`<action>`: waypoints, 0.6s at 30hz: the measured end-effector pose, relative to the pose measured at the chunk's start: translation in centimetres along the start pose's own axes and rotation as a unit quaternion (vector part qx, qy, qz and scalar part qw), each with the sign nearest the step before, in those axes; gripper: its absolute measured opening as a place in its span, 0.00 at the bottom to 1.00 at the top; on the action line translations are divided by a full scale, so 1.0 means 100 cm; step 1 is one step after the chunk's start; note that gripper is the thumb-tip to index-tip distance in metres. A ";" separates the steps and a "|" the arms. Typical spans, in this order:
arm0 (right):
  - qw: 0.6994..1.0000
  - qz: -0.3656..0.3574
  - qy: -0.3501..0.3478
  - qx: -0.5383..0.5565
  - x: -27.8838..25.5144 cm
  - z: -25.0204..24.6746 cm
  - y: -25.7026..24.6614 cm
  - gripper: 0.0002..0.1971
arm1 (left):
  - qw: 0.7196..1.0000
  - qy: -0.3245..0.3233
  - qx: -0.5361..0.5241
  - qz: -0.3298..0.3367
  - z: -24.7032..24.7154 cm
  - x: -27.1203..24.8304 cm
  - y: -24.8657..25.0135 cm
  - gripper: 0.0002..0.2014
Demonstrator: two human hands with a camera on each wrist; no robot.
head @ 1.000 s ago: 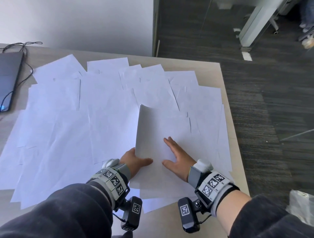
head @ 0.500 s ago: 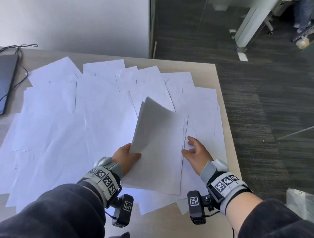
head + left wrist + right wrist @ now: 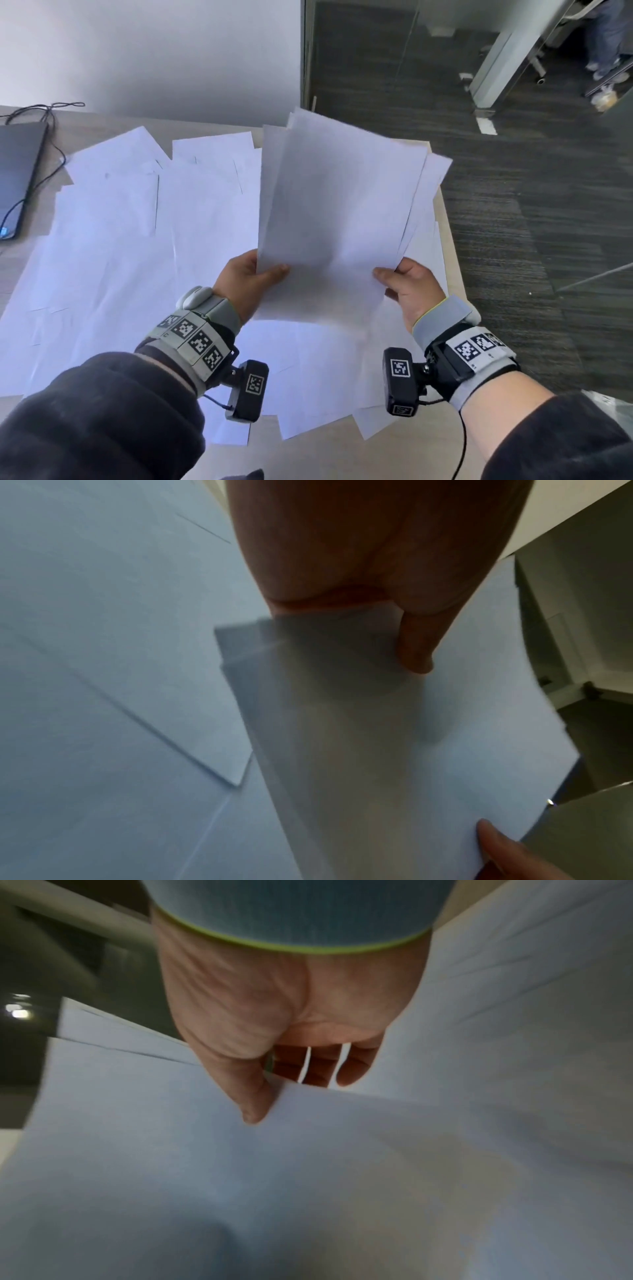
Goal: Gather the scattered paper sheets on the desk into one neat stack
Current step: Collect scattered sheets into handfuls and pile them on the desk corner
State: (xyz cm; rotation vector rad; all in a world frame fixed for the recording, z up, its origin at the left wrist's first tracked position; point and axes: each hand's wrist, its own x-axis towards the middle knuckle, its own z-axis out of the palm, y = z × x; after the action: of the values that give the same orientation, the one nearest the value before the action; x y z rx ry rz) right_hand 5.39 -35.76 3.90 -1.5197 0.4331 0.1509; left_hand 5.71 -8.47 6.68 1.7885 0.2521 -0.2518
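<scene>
**A:** How's that small bundle of plain white paper sheets (image 3: 342, 219) looking? Both hands have it lifted off the surface, sheets fanned out of line at the far corners.

**B:** Left hand (image 3: 246, 277) pinches the near left corner, thumb on top; right hand (image 3: 407, 284) does the same on the near right. I'd loosen both a touch and tap the near edge down to square it.

**A:** Orientation?

**B:** Long axis runs away from the person, far end tipped up and leaning a bit right. Plenty of loose white sheets (image 3: 120, 240) cover the pale wooden surface (image 3: 448, 240) underneath.
</scene>
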 end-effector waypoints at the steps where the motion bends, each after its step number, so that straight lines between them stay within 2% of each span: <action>1: 0.999 -0.032 0.007 0.008 0.000 0.000 -0.008 0.05 | 1.000 0.009 0.000 0.008 0.000 0.003 0.005 0.06; 3: 0.996 -0.082 0.018 0.013 -0.001 -0.001 -0.021 0.12 | 0.999 0.021 -0.004 0.024 0.000 0.007 0.012 0.08; 5: 0.995 -0.099 0.032 -0.005 0.000 -0.003 -0.022 0.15 | 0.999 0.025 0.003 0.033 0.001 0.008 0.018 0.09; 7: 0.995 -0.093 0.012 -0.035 -0.003 -0.004 -0.020 0.08 | 0.999 0.023 0.025 0.034 0.003 0.008 0.020 0.10; 9: 0.995 -0.073 -0.013 -0.065 -0.007 -0.004 -0.014 0.06 | 0.999 0.010 0.037 0.016 0.007 0.006 0.019 0.11; 11: 0.993 -0.064 -0.022 -0.101 -0.012 -0.005 -0.008 0.06 | 0.998 -0.010 0.056 -0.010 0.011 0.004 0.015 0.11; 14: 0.990 -0.074 -0.024 -0.119 -0.018 -0.003 -0.006 0.12 | 0.997 -0.034 0.066 -0.030 0.016 0.001 0.013 0.13; 18: 0.989 -0.103 -0.010 -0.107 -0.021 -0.002 -0.015 0.07 | 0.997 -0.011 0.074 -0.026 0.020 0.003 0.015 0.14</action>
State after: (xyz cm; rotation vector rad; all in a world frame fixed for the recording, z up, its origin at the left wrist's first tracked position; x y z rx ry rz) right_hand 4.01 -35.68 6.09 -1.7617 0.2467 0.0503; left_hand 6.36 -10.75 7.53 1.9262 0.2691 -0.3348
